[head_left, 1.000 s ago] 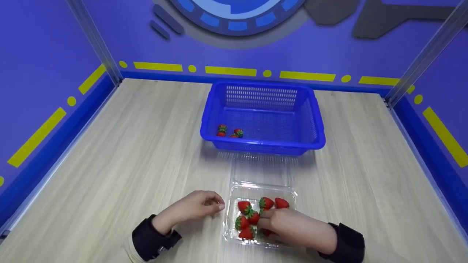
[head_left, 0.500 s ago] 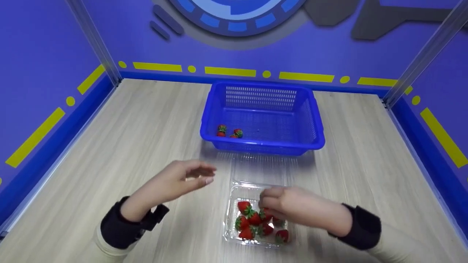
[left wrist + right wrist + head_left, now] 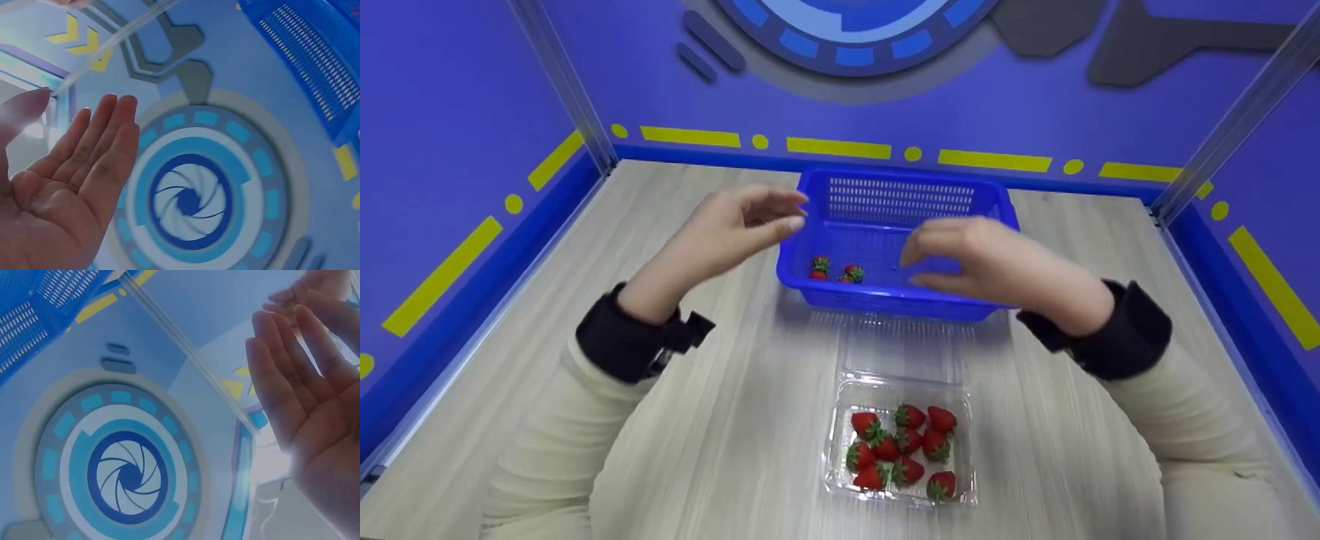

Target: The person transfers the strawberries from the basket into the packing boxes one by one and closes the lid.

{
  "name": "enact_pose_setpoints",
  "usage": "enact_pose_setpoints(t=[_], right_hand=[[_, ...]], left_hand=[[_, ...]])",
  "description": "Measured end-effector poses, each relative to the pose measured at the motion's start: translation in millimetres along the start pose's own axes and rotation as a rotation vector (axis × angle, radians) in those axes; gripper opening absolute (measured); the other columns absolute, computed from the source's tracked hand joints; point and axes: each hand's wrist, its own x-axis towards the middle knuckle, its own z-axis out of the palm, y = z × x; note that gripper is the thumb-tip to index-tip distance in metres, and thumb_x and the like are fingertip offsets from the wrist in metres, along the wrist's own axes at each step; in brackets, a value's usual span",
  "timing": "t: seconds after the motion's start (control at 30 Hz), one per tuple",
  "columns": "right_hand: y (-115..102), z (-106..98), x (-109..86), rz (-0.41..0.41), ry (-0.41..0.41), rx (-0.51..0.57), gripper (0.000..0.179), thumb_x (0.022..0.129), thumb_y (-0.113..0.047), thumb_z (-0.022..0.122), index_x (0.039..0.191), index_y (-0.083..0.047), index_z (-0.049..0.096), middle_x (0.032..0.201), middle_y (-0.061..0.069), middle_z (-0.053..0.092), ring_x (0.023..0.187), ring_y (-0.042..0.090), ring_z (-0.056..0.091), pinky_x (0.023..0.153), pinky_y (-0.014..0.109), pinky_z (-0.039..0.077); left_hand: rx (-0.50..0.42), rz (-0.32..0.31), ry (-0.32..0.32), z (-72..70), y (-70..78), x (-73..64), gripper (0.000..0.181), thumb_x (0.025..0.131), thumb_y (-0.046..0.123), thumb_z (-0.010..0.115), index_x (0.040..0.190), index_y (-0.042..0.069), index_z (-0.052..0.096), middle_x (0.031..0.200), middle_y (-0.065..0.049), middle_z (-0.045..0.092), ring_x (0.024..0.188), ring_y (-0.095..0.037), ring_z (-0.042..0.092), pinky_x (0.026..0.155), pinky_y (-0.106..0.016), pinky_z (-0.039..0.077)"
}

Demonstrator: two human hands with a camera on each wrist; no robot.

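Observation:
My left hand (image 3: 735, 229) hovers by the left rim of the blue plastic basket (image 3: 900, 294), holding nothing; its loosely extended fingers show in the left wrist view. Above the basket's right half is my right hand (image 3: 982, 259), slightly blurred, with nothing between thumb and fingers. Several strawberries (image 3: 853, 273) lie in the basket's front left corner. Closer to me, a clear plastic clamshell box (image 3: 840, 390) holds several more red strawberries (image 3: 908, 470) with green leaves. Its transparent lid (image 3: 900, 352) lies folded back toward the basket.
A pale wooden table (image 3: 720, 420) carries the basket and box. Blue panels with yellow dashes (image 3: 994, 160) enclose it at the back and sides, and metal posts (image 3: 1230, 124) stand in the back corners.
Both hands have risen and moved forward, from beside and inside the clamshell box to the basket. My right hand has left the strawberries, which now lie uncovered in the box.

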Motion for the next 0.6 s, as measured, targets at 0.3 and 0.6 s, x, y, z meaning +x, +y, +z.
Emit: enact_pose_setpoints(t=[0.3,0.6], right_hand=[[54.2,-7.7,42.2,0.297,-0.096,0.011,0.016,0.094,-0.003,0.07,0.109,0.002,0.072,0.107,0.02,0.075,0.098,0.035,0.071,0.091,0.049,0.06],[100.5,4.5,61.2,0.511,-0.137,0.037,0.025,0.096,-0.008,0.069,0.118,0.002,0.07,0.117,0.023,0.072,0.11,0.037,0.068,0.101,0.049,0.056]], left_hand=[[-0.022,-0.146,-0.013,8.7,-34.7,59.5,0.044,0.104,0.02,0.058,0.143,0.001,0.056,0.142,-0.02,0.062,0.132,-0.032,0.06,0.116,-0.045,0.048],[-0.052,-0.267,0.018,17.9,-60.5,96.2,0.044,0.103,0.019,0.056,0.144,0.001,0.056,0.14,-0.022,0.064,0.126,-0.033,0.064,0.109,-0.042,0.053]])
